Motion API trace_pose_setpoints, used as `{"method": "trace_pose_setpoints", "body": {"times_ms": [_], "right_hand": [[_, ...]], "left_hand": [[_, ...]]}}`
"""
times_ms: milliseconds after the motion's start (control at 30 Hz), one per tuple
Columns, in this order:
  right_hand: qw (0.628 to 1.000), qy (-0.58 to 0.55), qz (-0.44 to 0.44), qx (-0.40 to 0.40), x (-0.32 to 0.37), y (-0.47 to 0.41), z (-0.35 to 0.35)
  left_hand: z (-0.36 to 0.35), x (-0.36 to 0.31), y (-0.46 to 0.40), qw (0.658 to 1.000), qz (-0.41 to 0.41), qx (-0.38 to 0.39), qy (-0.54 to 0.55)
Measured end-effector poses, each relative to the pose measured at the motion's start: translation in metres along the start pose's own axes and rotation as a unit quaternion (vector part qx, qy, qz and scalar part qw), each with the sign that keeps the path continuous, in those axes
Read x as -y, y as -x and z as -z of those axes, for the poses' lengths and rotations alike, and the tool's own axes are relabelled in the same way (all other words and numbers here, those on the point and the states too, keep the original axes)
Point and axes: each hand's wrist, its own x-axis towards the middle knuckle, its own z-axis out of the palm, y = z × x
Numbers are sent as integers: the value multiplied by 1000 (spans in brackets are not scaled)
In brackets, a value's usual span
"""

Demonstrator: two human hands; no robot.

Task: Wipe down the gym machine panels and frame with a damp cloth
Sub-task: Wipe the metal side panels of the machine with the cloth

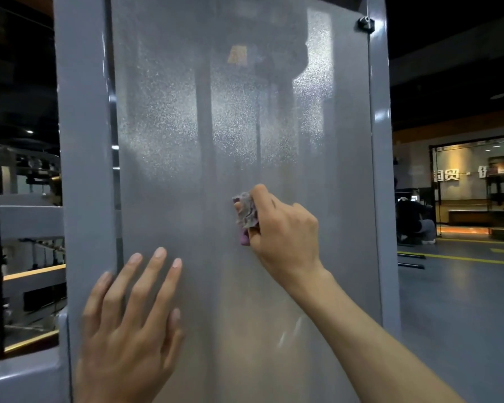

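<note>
Dim shapes behind the frosted grey panel [186, 141] stay unreadable, while the right hand [285, 228] grips a crumpled purplish cloth [246, 213] against its middle and the left hand [131, 321] lies flat, fingers spread, lower left.

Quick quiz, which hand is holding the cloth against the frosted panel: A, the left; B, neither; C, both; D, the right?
D: the right hand grips the bunched purple cloth on the panel, while the left hand lies flat with straight fingers.
</note>
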Motion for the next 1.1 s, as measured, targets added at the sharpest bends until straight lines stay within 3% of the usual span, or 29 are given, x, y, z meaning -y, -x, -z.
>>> {"method": "trace_pose_setpoints", "body": {"times_ms": [267,467,700,867,1100], "right_hand": [[995,45,-91,-23,-59,10,10],[997,69,-17,-10,-40,8,5],[996,35,-87,-5,-72,19,12],[998,65,-1,12,-52,16,10],[995,38,-89,5,-90,22,16]], "left_hand": [[-1,-1,1,1000,1,-8,-4],[-1,0,0,1000,2,-2,8],[-1,1,2,1000,4,8,24],[-1,2,2,1000,5,9,30],[-3,2,2,1000,6,0,22]]}}
